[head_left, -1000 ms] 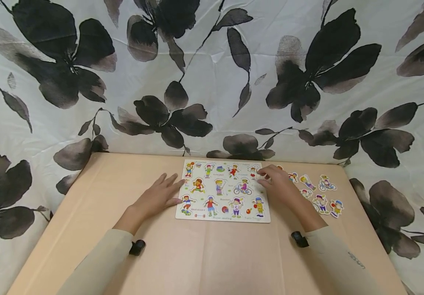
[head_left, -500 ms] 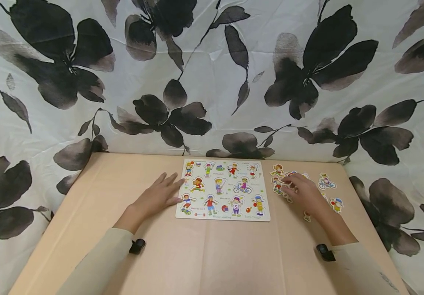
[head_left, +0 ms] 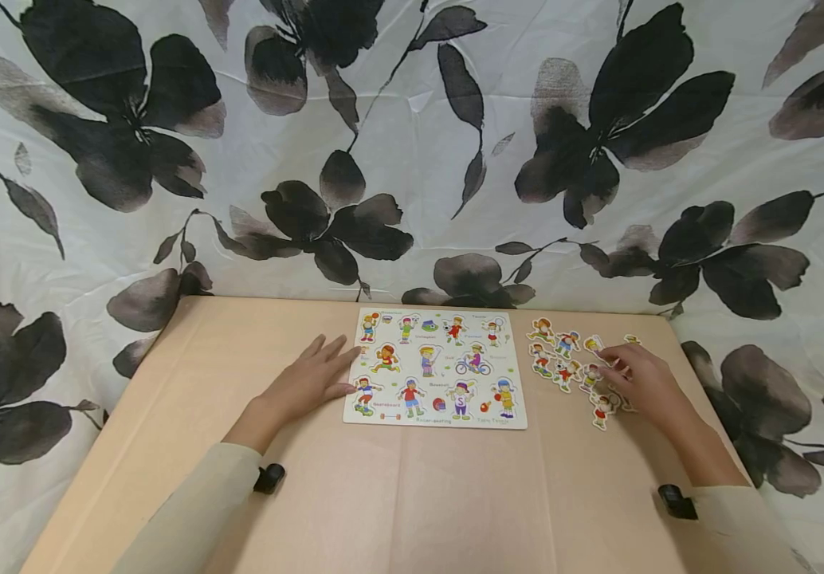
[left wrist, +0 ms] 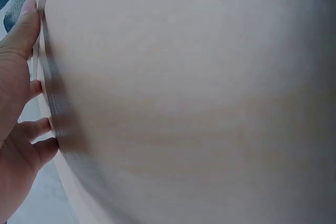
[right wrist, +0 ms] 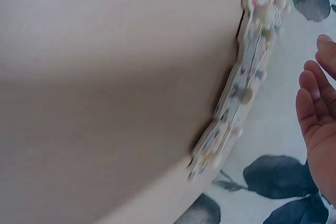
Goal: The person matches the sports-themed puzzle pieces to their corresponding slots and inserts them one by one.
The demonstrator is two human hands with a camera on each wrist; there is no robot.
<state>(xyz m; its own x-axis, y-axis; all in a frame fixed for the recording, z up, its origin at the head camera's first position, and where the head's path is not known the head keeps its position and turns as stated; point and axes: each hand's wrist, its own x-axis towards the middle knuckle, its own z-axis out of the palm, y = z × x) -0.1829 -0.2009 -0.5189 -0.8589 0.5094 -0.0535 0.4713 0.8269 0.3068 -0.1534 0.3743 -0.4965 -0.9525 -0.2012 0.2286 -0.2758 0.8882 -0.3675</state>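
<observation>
A white puzzle board (head_left: 516,419) printed with children playing sports lies at the middle of the table's far side. My left hand (head_left: 304,383) rests at its left edge with fingers spread, fingertips on the border. In the left wrist view the left thumb (left wrist: 25,30) reaches along the board's edge. To the right of the board lies a cluster of puzzle pieces (head_left: 567,373) shaped like children, with small knobs on top. My right hand (head_left: 645,383) hovers over the cluster's right part, hiding some pieces. In the right wrist view its fingers (right wrist: 307,95) are loosely bent, raised above the pieces, holding nothing.
The tan table (head_left: 448,494) stretches toward me in front of the board. A white cloth (head_left: 419,239) with dark flowers hangs behind the table's far edge. Black wrist cameras sit on both wrists.
My right hand has moved from the board's upper right corner rightward to the loose pieces, crossing over the cluster. The left hand has stayed at the board's left edge.
</observation>
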